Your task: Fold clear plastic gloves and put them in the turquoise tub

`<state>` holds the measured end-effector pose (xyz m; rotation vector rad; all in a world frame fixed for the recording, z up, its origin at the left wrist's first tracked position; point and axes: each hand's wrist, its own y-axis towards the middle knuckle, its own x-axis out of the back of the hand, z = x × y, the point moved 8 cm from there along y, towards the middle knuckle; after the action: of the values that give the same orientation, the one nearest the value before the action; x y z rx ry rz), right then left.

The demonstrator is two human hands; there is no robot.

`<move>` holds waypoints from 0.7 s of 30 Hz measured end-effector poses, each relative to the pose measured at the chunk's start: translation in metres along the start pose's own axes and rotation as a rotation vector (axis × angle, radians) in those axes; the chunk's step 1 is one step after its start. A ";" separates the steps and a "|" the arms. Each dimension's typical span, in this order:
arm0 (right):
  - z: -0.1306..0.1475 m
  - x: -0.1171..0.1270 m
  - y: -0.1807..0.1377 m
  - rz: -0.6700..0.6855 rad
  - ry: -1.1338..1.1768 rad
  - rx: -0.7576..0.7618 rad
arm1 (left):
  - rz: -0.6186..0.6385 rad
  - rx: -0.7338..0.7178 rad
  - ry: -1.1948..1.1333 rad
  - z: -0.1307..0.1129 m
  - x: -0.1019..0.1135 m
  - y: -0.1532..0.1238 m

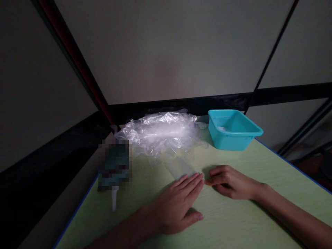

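Note:
My left hand [178, 202] lies flat on the pale green table [249, 224], fingers stretched out and together, with the fingertips on the near end of a clear plastic glove [180, 166]. My right hand [230, 181] rests just right of it, its fingers curled and its fingertips meeting the left hand's at the glove's edge; whether they pinch the plastic I cannot make out. A heap of clear plastic gloves [162, 133] lies behind the single one.
A turquoise plastic tub [233, 129] stands at the back right of the table. A blurred dark object [115, 164] sits near the left edge, with a small white piece [114, 200] in front of it. Grey wall panels rise behind the table.

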<state>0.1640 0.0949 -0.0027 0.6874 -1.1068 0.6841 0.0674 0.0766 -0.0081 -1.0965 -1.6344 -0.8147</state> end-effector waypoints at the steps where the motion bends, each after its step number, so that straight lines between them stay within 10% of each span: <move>1: 0.000 0.000 0.000 -0.003 0.011 0.001 | 0.005 -0.001 0.005 0.000 -0.001 0.001; 9: 0.000 0.001 0.002 -0.009 0.033 0.001 | 0.026 0.022 0.055 0.009 0.000 0.001; 21: -0.001 0.002 0.003 -0.021 0.057 -0.005 | -0.095 0.276 0.208 0.086 0.012 -0.003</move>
<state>0.1631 0.0978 -0.0004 0.6709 -1.0473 0.6787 0.0327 0.1552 -0.0233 -0.7216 -1.5757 -0.7133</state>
